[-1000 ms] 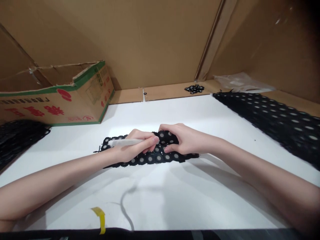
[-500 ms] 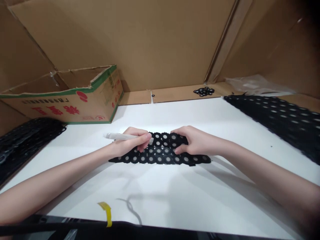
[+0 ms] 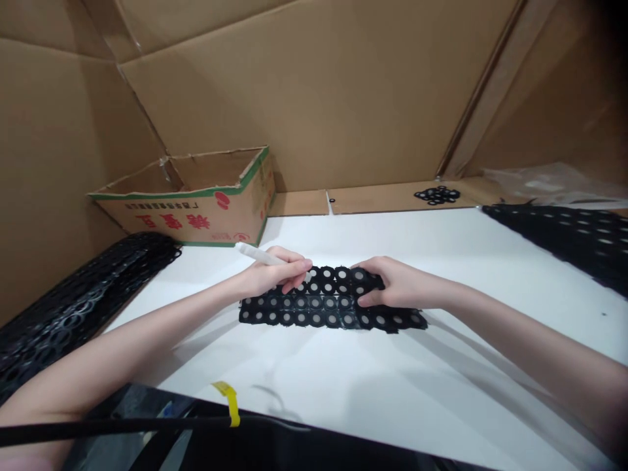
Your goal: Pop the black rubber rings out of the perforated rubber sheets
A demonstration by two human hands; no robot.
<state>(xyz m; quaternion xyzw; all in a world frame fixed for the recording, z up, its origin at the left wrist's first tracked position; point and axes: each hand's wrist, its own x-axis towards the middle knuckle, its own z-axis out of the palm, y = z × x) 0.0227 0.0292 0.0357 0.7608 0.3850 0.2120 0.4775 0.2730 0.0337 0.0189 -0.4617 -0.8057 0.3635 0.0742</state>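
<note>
On the white tabletop lies a black sheet of joined rings (image 3: 316, 318), with pale round centres in rows. My left hand (image 3: 287, 271) is closed around a white pen-shaped tool (image 3: 260, 254). Its tail points up and left, and its tip is down at the sheet's upper left part, mostly hidden by my fingers. My right hand (image 3: 387, 281) grips the sheet's right part, thumb on the near side and fingers curled over the far edge, where the fingertips are hidden.
A cardboard box (image 3: 220, 219) stands at the back left. Black ring material (image 3: 83, 294) is heaped at the left; another black sheet (image 3: 559, 229) lies at the right. Loose black rings (image 3: 436, 195) and clear plastic (image 3: 554, 183) sit at the back. A cable with a yellow tag (image 3: 230, 399) crosses the front.
The camera view has turned left, so everything appears shifted right. My left hand has moved slightly along the sheet with the white tool, now tilted more steeply. My right hand keeps its hold.
</note>
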